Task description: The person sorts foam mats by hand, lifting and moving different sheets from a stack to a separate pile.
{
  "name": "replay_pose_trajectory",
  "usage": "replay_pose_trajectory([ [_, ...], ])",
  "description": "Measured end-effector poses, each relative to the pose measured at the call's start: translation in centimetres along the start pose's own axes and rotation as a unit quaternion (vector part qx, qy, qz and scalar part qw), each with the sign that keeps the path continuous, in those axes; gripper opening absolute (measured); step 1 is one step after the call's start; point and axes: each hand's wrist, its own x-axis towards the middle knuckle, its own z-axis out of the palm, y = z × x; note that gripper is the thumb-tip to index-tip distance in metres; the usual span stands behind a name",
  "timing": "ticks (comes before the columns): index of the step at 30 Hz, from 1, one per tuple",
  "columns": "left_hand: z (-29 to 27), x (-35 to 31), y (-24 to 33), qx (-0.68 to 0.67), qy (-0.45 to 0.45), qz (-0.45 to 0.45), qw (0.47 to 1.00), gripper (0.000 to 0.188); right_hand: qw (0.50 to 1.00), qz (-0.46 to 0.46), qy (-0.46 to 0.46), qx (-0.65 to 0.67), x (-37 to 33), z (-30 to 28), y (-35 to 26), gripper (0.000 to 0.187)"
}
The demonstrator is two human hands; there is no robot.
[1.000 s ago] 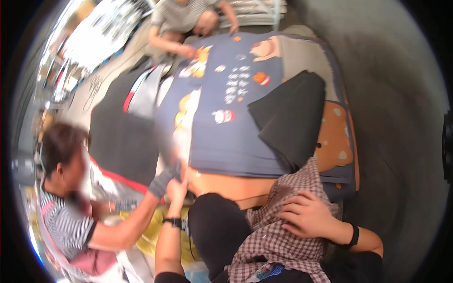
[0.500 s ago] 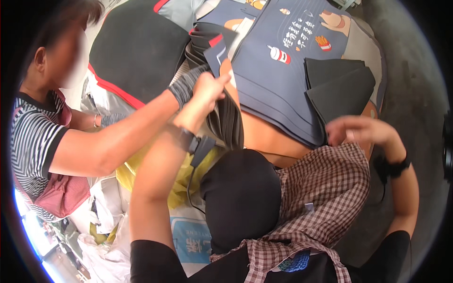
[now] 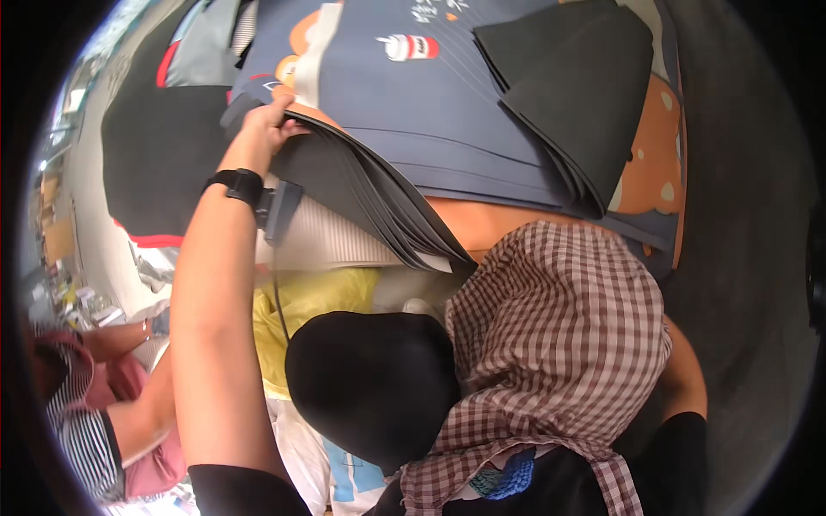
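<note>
My left hand [image 3: 274, 127] is closed round the upper left edge of several floor mats [image 3: 361, 185], thin and layered. Their dark undersides show, and the sheets fan out toward the lower right. Beneath and behind lies a pile of printed mats [image 3: 413, 112], blue-grey and orange with cartoon drawings. On its right part rests a folded dark mat [image 3: 576, 95], its underside up. My right hand cannot be seen; only the right forearm shows, beside the brown checked apron cloth [image 3: 559, 310], which covers that area.
A co-worker in a striped top [image 3: 86, 430] is at the lower left. A dark mat with red edging [image 3: 159, 163] lies to the left. Yellow plastic [image 3: 318, 301] sits below the mats, near a rounded black shape [image 3: 370, 378]. Grey floor [image 3: 740, 215] runs along the right.
The view has shifted, with the co-worker now lower left and that arm away from the mats. My left hand holds the mats' edge turned over. My right hand has dropped out of sight.
</note>
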Motion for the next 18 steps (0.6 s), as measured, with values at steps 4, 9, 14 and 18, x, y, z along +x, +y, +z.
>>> replay_pose_trajectory([
  [4, -0.5, 1.5, 0.8, 0.122, -0.054, -0.044, 0.990, 0.046, 0.999, -0.006, 0.030, 0.039, 3.1, 1.4, 3.1, 0.044],
  [9, 0.1, 2.6, 1.2, 0.158, -0.024, -0.031, 0.987, 0.047, 0.998, -0.063, 0.027, 0.017, 10.4, 3.5, 2.5, 0.044],
  [14, -2.0, 2.6, 0.7, 0.150, -0.022, 0.017, 0.988, 0.048, 0.994, -0.109, -0.008, -0.014, 16.2, 6.5, 1.6, 0.045],
  [18, 1.0, 1.6, 0.2, 0.134, -0.003, 0.012, 0.991, 0.045, 0.993, -0.112, -0.001, -0.049, 16.1, 6.8, 1.0, 0.045],
])
